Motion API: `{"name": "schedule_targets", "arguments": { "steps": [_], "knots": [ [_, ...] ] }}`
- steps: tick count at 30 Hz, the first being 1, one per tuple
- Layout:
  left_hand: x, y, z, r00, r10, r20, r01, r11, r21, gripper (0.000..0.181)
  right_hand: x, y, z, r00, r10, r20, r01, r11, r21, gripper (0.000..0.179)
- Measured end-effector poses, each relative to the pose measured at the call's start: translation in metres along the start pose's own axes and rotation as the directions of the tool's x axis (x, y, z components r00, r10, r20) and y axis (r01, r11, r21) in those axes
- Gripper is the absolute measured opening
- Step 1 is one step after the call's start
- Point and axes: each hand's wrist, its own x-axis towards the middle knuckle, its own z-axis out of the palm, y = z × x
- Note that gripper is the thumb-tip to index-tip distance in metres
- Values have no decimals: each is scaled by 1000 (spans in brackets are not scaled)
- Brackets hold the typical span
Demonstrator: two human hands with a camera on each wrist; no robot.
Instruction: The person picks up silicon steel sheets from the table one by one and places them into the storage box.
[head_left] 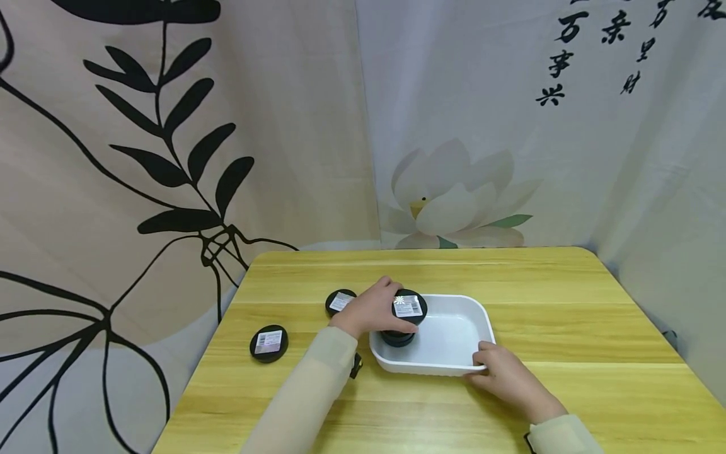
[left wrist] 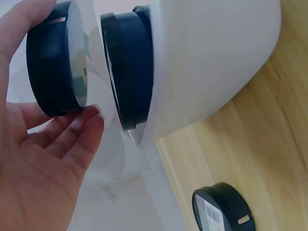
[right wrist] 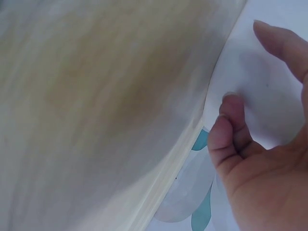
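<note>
My left hand grips a round, flat black container with a white barcode label, holding it above the left part of a white plastic tray. In the left wrist view, thumb and fingers span the side of this held black container. Just under it, other black round containers sit inside the tray; they rise past its rim in the left wrist view. At the tray's near right corner, my right hand holds the rim, fingers on the inside.
Two more labelled black containers lie on the wooden table: one at the left, another partly behind my left hand. A printed curtain hangs behind the table's far edge.
</note>
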Motion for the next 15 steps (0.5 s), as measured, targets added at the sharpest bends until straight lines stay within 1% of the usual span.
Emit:
{"name": "schedule_targets", "arguments": {
  "steps": [7, 15],
  "knots": [
    [6, 1, 2, 1000, 0, 9, 0, 1000, -6, 103, -1, 1, 0, 1000, -21, -1, 21, 1000, 3, 29],
    [15, -2, 7, 1000, 12, -5, -13, 1000, -15, 99, 0, 1, 1, 1000, -20, -5, 20, 1000, -8, 29]
  ]
}}
